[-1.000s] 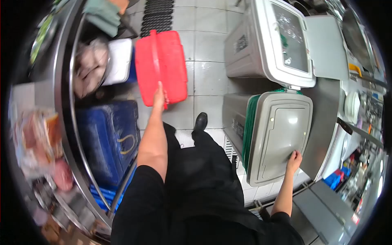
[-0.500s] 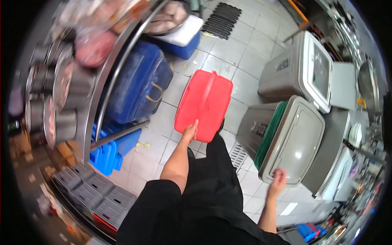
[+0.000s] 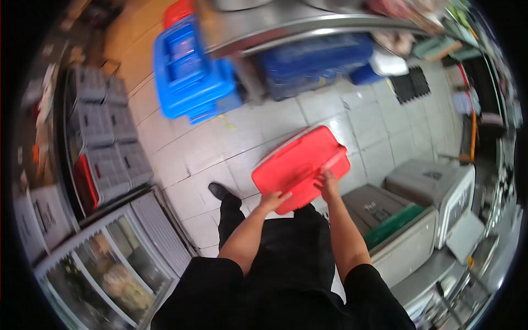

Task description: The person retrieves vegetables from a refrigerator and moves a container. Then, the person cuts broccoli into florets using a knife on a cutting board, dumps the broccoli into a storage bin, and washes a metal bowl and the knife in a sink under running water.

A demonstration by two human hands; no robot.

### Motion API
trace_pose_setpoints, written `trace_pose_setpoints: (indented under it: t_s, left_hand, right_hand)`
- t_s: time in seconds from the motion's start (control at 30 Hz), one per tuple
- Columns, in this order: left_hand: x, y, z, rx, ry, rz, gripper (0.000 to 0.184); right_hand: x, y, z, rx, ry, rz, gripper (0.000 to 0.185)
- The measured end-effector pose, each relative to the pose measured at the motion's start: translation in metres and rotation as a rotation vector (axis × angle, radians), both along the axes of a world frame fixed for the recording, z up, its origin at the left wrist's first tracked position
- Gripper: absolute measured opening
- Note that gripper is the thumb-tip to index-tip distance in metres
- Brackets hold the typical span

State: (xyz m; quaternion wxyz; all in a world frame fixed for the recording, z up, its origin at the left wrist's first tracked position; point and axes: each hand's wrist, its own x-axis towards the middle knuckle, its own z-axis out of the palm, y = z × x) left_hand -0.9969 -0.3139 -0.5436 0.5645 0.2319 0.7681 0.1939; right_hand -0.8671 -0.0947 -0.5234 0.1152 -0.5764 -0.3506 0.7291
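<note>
A red rectangular plastic box point(image 3: 300, 159) with a raised ridge across its top is in front of my legs, tilted, with a pale edge showing on its far side. My left hand point(image 3: 275, 201) grips its near left edge, fingers laid over the top. On the near right edge my right hand point(image 3: 328, 185) holds the same box, its fingertips by the ridge. The underside of the box and what is in it are hidden.
Grey lidded bins point(image 3: 379, 206) stand close on the right, one with a green liner. A bright blue tub point(image 3: 190, 82) and dark blue boxes point(image 3: 316, 63) are by the steel table point(image 3: 250, 25). Grey crates point(image 3: 113, 126) and a glass-topped cabinet point(image 3: 118, 264) line the left.
My view has turned to the left. My right hand has left the grey bin's lid and come onto the red box, which only my left hand held before.
</note>
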Motion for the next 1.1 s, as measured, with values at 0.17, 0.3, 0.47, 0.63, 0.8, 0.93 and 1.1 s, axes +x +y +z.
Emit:
trace_pose_setpoints:
  t_s: [0.17,0.3,0.47,0.63,0.8,0.93,1.1]
  left_hand:
    - [-0.008,-0.153,-0.008,0.123,-0.029,0.254,0.076]
    - [0.002,-0.254,-0.026,0.217,-0.059,0.376,0.076]
    - [-0.024,-0.357,-0.054,0.232,-0.281,0.788,0.061]
    - [-0.110,-0.416,-0.048,0.275,-0.298,1.084,0.049]
    - [-0.258,-0.463,-0.068,0.362,-0.140,1.271,0.049]
    - [-0.403,-0.494,-0.080,0.427,0.310,1.263,0.051]
    - [-0.586,-0.528,-0.083,0.311,0.275,1.156,0.049]
  right_hand:
    - [-0.108,-0.100,-0.031,-0.064,0.052,-0.094,0.021]
    - [-0.152,-0.191,-0.071,0.004,-0.010,0.316,0.016]
    - [-0.290,-0.357,-0.052,0.047,-0.044,0.582,0.028]
    - [-0.438,-0.481,-0.039,0.120,0.032,0.901,0.027]
    - [-0.596,-0.555,-0.045,0.156,0.096,1.101,0.046]
    - [-0.634,-0.594,0.024,0.879,0.126,1.389,0.048]
    - [-0.471,-0.489,0.060,0.877,-0.313,1.536,0.031]
